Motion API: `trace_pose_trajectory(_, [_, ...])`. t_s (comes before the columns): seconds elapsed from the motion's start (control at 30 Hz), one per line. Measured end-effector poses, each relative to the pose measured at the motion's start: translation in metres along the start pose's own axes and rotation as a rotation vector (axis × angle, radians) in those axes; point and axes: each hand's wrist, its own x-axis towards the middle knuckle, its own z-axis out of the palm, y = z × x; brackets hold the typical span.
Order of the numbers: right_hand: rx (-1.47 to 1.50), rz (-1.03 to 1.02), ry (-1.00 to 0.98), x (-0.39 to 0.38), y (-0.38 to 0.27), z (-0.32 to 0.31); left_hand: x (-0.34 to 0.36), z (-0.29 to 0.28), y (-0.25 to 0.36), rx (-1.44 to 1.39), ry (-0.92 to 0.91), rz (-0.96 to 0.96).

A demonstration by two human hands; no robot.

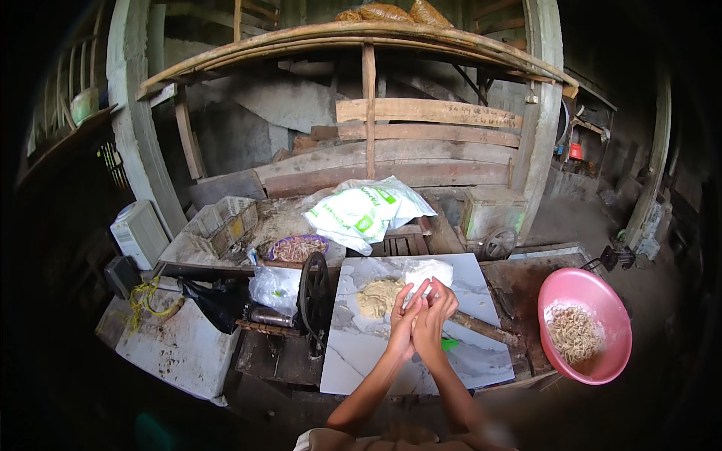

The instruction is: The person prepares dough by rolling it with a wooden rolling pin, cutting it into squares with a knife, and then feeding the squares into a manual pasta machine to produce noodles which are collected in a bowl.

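My left hand (401, 328) and my right hand (434, 319) are pressed together, palm to palm, above a marble-patterned tile slab (347, 368). Their fingers are bent over, and whatever lies between the palms is hidden. Just left of them, a crumbly pale yellow dough mass (376, 299) rests on the slab. A heap of white flour (430, 270) sits right behind my fingertips. By my right wrist a small bright green thing (449, 344) shows, its kind unclear. A wooden stick (485, 329) lies across the slab's right side.
To the right stands a pink basin (618, 319) holding floury, short dough pieces (573, 334). A dark spoked wheel (313, 297) rises at the slab's left edge, near a black plastic bag (216, 304). Behind are white sacks (368, 214), a purple-rimmed basket (298, 249) and a plastic crate (222, 225).
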Motion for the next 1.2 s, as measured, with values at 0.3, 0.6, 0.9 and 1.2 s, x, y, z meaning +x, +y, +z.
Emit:
trace_pose_trajectory(0.3, [0.206, 0.170, -0.083, -0.004, 0.008, -0.004, 0.020, -0.018, -0.020, -0.010, 0.247, -0.010])
trace_pose_trajectory(0.6, [0.605, 0.527, -0.056, 0.001, 0.013, 0.000, 0.023, -0.025, -0.021, 0.515, -0.099, 0.166])
trace_pose_trajectory(0.9, [0.749, 0.683, -0.144, -0.016, 0.010, 0.006, 0.009, -0.038, -0.009, 1.302, 0.081, 0.475])
trace_pose_trajectory(1.2, [0.723, 0.581, -0.110, 0.002, 0.007, -0.015, 0.008, -0.035, -0.012, 0.391, 0.280, 0.389])
